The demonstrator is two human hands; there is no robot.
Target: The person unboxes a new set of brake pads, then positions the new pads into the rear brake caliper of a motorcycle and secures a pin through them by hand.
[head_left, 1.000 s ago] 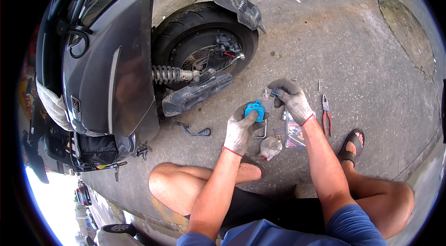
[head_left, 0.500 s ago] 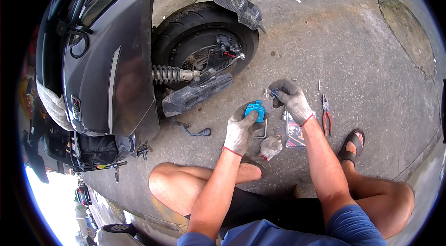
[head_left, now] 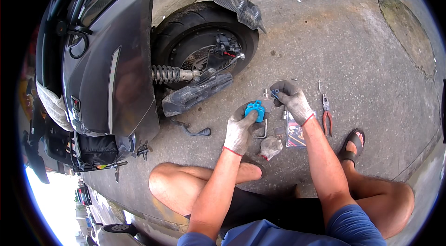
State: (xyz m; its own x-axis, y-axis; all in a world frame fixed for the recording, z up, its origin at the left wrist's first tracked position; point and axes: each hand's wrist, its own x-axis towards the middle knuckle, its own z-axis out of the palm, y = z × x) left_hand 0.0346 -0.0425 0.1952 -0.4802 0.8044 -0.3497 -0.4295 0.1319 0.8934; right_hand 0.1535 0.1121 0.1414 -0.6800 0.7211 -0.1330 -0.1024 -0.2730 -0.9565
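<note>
My left hand, in a grey-palmed work glove, is closed on bright blue brake pads; the thumb presses on their face. To the right, my gloved right hand pinches a small bluish metal piece with a loop in it; its exact kind is too small to tell. A gap separates the two hands. Below and between them on the ground lie an L-shaped hex key, a small grey plate, a crumpled whitish cloth or glove and a printed package.
Red-handled pliers and a thin bolt or pin lie to the right. At the upper left stands a dark scooter, its rear wheel, brake caliper and shock spring exposed. My crossed legs are close below.
My right hand has shifted very slightly, turning the small bluish piece a little. My left hand and the brake pads look unmoved.
</note>
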